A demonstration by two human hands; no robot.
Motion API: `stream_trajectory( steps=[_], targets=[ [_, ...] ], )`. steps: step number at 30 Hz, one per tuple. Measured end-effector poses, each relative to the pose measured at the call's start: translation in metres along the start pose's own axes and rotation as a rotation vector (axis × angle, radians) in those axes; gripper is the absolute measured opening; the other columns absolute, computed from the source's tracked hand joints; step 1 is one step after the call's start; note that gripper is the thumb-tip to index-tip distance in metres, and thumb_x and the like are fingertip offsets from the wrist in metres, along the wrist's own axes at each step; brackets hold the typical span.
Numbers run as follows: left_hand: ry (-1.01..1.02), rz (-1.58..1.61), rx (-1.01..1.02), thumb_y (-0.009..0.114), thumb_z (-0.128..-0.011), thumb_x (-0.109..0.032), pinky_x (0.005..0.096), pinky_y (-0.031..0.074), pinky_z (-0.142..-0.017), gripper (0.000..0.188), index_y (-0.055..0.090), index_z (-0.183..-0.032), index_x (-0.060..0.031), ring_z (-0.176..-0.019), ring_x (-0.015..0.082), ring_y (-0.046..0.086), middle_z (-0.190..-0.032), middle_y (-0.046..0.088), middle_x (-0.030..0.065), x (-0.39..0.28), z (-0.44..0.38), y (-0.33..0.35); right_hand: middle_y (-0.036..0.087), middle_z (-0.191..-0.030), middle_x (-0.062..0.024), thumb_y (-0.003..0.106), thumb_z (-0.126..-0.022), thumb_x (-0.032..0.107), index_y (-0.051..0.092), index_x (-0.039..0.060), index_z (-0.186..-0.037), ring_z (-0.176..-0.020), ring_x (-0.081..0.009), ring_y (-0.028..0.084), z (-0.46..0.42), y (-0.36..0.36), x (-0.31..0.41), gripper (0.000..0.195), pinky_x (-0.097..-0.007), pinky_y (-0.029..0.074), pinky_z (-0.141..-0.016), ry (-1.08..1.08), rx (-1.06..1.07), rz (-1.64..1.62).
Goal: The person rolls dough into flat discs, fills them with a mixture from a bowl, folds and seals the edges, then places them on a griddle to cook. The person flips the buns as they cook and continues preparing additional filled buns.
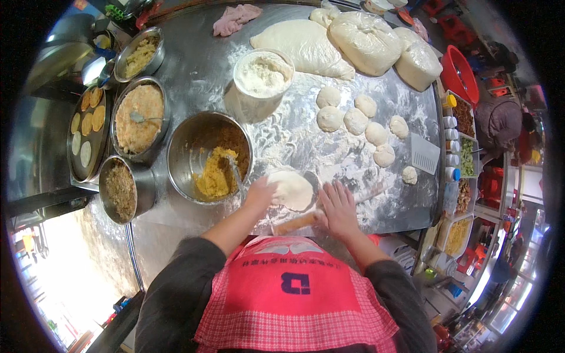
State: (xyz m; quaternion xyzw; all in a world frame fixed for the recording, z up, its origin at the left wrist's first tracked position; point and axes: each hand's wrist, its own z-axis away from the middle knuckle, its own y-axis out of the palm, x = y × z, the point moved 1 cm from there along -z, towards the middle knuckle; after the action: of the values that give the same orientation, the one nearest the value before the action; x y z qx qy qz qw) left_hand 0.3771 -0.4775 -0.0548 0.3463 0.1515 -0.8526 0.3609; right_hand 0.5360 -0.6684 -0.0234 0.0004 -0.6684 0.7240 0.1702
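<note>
My left hand holds the left edge of a flattened round of dough on the floured metal table. The fingertips are partly hidden and slightly blurred. My right hand lies with its palm over a wooden rolling pin, fingers stretched forward. The pin slants across the table just in front of the dough's near right edge, and its far end is blurred. Left of my left hand stands a deep steel bowl with yellow filling and a utensil handle sticking out.
Several dough balls and a slotted metal scraper lie to the right. A flour tub and large plastic-covered dough masses stand behind. Filling bowls and a round griddle line the left; topping containers the right.
</note>
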Motion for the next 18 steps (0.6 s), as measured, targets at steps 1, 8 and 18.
stream_trajectory(
  steps=[1,8,18],
  targets=[
    [-0.158,0.456,-0.045,0.06,-0.083,-0.026,0.0427,0.053,-0.073,0.035,0.065,-0.11,-0.0039,-0.086,0.0314,0.067,-0.093,0.068,0.0193,0.008,0.011,0.0,0.039,-0.146,-0.017,0.058,-0.085,0.039,0.044,0.0073,-0.139,-0.137,-0.0361,0.033,0.016,-0.002,0.004,0.064,-0.0537,0.023,-0.112,-0.008,0.04,-0.011],
    [0.299,-0.994,0.166,0.064,-0.08,-0.034,0.0428,0.051,-0.081,0.038,0.066,-0.108,-0.0094,-0.094,0.034,0.064,-0.1,0.067,0.0206,-0.056,-0.01,0.034,0.04,-0.146,-0.0146,0.06,-0.084,0.036,0.047,0.0069,-0.136,-0.138,-0.0366,0.032,-0.089,-0.007,-0.008,0.061,-0.056,0.023,-0.111,0.061,-0.189,-0.052],
    [0.29,-0.873,0.21,0.063,-0.082,-0.028,0.0401,0.052,-0.069,0.029,0.069,-0.094,-0.0029,-0.075,0.0302,0.066,-0.084,0.069,0.0172,-0.047,-0.007,0.028,0.039,-0.147,-0.0144,0.058,-0.085,0.037,0.044,0.0063,-0.139,-0.139,-0.0368,0.031,-0.082,-0.011,-0.006,0.064,-0.0555,0.023,-0.112,0.043,-0.129,-0.031]
  ],
)
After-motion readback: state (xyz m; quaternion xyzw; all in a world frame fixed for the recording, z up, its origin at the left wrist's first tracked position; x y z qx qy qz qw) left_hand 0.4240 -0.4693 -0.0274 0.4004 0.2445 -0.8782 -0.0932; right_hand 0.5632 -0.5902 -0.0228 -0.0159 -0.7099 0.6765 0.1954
